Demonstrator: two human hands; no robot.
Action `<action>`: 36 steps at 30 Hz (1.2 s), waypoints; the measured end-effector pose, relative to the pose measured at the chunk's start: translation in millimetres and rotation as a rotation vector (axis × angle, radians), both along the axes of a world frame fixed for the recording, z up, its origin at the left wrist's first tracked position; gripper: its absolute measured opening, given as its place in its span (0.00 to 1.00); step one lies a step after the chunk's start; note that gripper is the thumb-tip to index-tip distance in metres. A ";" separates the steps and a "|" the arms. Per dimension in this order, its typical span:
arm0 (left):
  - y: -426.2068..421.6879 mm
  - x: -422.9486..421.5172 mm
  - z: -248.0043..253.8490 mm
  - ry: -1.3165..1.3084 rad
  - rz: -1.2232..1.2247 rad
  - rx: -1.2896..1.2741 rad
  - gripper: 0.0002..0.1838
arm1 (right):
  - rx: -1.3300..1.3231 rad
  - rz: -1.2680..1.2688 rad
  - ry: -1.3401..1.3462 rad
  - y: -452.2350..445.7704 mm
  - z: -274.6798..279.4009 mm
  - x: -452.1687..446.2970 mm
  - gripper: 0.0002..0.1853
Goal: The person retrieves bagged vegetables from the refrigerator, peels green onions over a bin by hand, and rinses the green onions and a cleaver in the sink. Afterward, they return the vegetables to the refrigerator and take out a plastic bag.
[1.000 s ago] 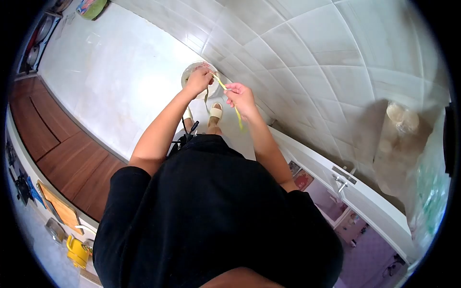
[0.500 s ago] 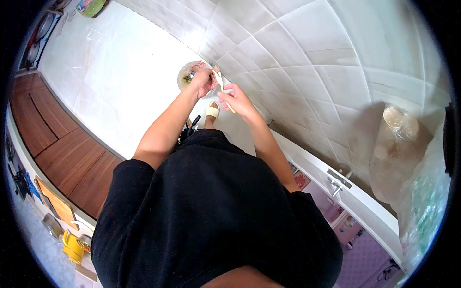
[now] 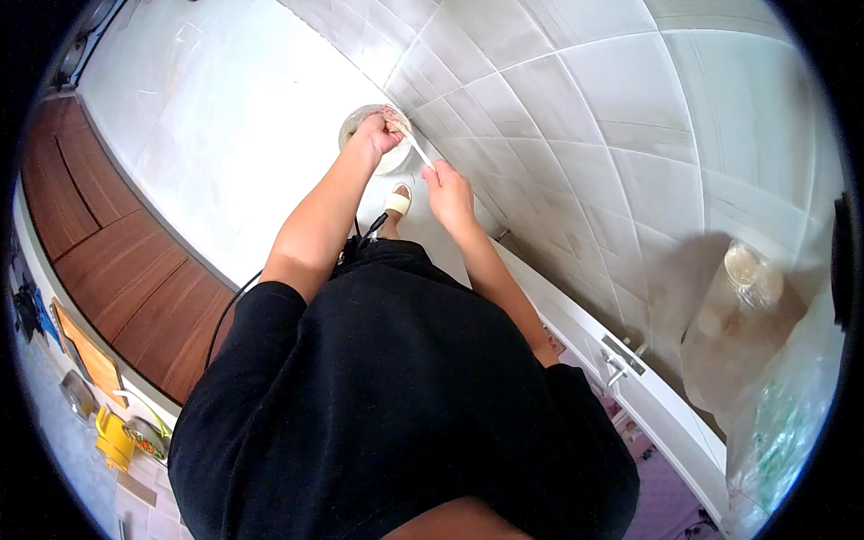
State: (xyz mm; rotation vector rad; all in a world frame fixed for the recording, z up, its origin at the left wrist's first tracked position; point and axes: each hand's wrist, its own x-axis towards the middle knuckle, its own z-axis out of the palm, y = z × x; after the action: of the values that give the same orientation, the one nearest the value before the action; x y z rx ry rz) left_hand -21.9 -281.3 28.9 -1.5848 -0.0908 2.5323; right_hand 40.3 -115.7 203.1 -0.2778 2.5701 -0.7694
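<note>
A long, thin, pale stalk stretches between my two hands; its exact kind is too small to make out. My left hand is closed around its upper end, over a round waste bin with a clear liner. Lower and to the right, my right hand pinches the stalk's other end between thumb and fingers. My left hand and forearm cover part of the bin's contents.
A white tiled wall rises close on the right, with a white door below it. Wooden-fronted cabinets stand at left. A yellow jug sits on the counter. Plastic-wrapped cups hang at right. My slippered foot is near the bin.
My hands have moved apart, the right one down and rightward, so more of the pale stalk shows between them. The view has shifted slightly.
</note>
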 end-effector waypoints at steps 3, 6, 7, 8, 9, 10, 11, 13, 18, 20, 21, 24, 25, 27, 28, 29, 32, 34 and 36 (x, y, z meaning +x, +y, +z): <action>-9.0 -5.6 -46.9 0.017 0.016 -0.003 0.18 | 0.006 0.005 -0.064 -1.3 7.9 1.3 0.13; -10.2 -9.9 -76.7 0.092 -0.032 -0.013 0.18 | 0.018 0.030 -0.070 -0.7 9.4 2.6 0.13; -13.1 -10.2 -91.1 0.122 -0.041 0.033 0.18 | 0.024 0.047 -0.042 0.2 7.8 3.4 0.13; -16.6 -10.1 -110.1 0.152 -0.050 0.079 0.18 | 0.030 0.063 -0.014 1.3 7.3 3.4 0.13; -17.6 -10.8 -114.1 0.163 -0.076 0.080 0.18 | 0.037 0.062 -0.029 2.0 8.9 3.4 0.13; -18.7 -11.4 -118.2 0.175 -0.102 0.081 0.18 | 0.043 0.059 -0.043 3.0 10.9 2.9 0.13; -18.8 -11.1 -114.7 0.168 -0.143 0.037 0.17 | 0.049 0.055 -0.058 3.3 12.9 3.4 0.13; -18.0 -11.4 -107.7 0.156 -0.178 -0.020 0.16 | 0.040 0.029 -0.085 1.8 19.2 6.7 0.13; -9.2 -15.9 -85.6 0.192 -0.244 -0.134 0.15 | 0.074 0.015 -0.028 6.2 12.7 11.2 0.12; -13.9 -10.1 -75.9 0.298 -0.361 -0.189 0.13 | 0.038 0.018 0.003 10.0 9.2 9.4 0.13; -15.5 -5.8 -63.1 0.351 -0.420 -0.216 0.12 | 0.060 0.000 -0.012 11.8 9.6 7.9 0.13; -20.5 -0.6 0.9 0.363 -0.832 -0.521 0.10 | 0.102 -0.051 -0.032 20.0 8.0 0.3 0.13; -27.3 3.2 9.6 0.478 -1.007 -0.674 0.13 | 0.102 -0.059 -0.024 24.2 4.6 -1.9 0.13; -23.4 10.3 44.6 0.617 -0.951 -0.931 0.17 | 0.103 -0.070 -0.005 26.7 3.0 -8.3 0.13; -21.6 12.6 54.5 0.684 -0.916 -1.059 0.19 | 0.106 -0.072 0.001 26.3 4.9 -10.6 0.13; -20.8 13.2 59.0 0.878 -1.032 -1.332 0.21 | 0.108 -0.071 0.009 26.0 5.8 -13.0 0.13; -12.7 22.0 117.6 1.337 -1.183 -2.075 0.23 | -0.032 -0.132 -0.007 30.5 -4.9 -17.8 0.13; -12.2 18.8 124.9 1.469 -1.287 -1.974 0.17 | -0.107 -0.182 -0.114 35.7 -12.9 -23.1 0.13; -12.6 9.4 116.7 1.556 -1.313 -2.023 0.15 | -0.168 -0.216 -0.196 40.3 -15.7 -30.8 0.13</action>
State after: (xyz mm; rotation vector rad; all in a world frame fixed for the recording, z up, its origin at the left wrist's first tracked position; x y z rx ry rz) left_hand -12.4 -293.9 145.6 0.9662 2.6549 1.1785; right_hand 9.4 -75.3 187.4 0.0255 2.3782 -1.0396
